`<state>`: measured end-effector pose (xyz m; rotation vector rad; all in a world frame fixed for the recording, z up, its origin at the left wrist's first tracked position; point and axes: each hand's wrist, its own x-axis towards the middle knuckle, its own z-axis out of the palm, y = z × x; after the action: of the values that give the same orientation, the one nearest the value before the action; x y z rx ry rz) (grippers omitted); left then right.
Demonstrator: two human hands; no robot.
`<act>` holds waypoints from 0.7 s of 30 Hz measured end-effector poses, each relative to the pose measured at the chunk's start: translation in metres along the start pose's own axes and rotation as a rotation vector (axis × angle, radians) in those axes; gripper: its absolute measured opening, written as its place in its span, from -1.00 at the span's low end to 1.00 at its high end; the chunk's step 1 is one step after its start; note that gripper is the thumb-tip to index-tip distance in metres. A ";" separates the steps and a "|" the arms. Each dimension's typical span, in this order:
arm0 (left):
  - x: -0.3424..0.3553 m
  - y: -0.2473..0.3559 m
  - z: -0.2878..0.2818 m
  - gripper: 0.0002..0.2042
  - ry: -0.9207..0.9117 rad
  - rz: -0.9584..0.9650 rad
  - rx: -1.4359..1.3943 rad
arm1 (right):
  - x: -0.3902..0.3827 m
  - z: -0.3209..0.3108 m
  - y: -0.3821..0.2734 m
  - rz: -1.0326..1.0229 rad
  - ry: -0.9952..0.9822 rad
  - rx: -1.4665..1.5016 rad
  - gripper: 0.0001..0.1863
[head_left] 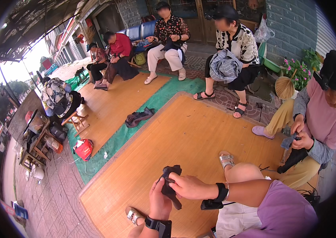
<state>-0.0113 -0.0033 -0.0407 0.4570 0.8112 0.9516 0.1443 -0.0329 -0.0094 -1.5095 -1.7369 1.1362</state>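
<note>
A small piece of dark grey cloth point(172, 171) is bunched up in front of me, above the tan mat point(136, 198). My left hand point(159, 201) grips its left side, thumb pointing up along the fabric. From the right, my right hand point(190, 186) pinches the same cloth near its middle, and a narrow end hangs below the fingers. The two hands are close together. Whether the cloth is a finished garment or a loose piece I cannot tell. Both wrists wear black straps with small dark boxes.
Close on my right, a person in pink point(323, 115) handles small dark cloth. Several others sit around the mats; one holds a grey checked cloth point(225, 66). A dark garment point(139, 117) lies on the green sheet point(124, 146), near a red bag point(83, 150). A wooden stool point(77, 122) stands left.
</note>
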 end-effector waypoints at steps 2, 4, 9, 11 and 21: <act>-0.006 0.004 0.010 -0.89 0.014 -0.017 -0.038 | 0.000 -0.001 0.000 0.011 0.001 -0.006 -0.82; -0.006 0.004 0.010 -0.89 0.013 -0.012 -0.038 | 0.000 -0.001 0.000 0.018 -0.001 -0.012 -0.82; 0.004 -0.002 -0.003 -0.79 -0.001 0.006 0.005 | -0.002 -0.001 -0.004 -0.031 0.028 0.011 -0.83; 0.005 -0.004 -0.004 -0.79 0.002 0.007 0.011 | -0.002 0.000 -0.003 -0.029 0.028 0.009 -0.83; 0.008 -0.006 -0.007 -0.78 0.017 0.014 -0.001 | -0.001 -0.002 -0.004 -0.037 0.034 0.037 -0.83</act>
<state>-0.0108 0.0005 -0.0521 0.4552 0.8241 0.9703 0.1446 -0.0336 -0.0052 -1.4605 -1.7051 1.1111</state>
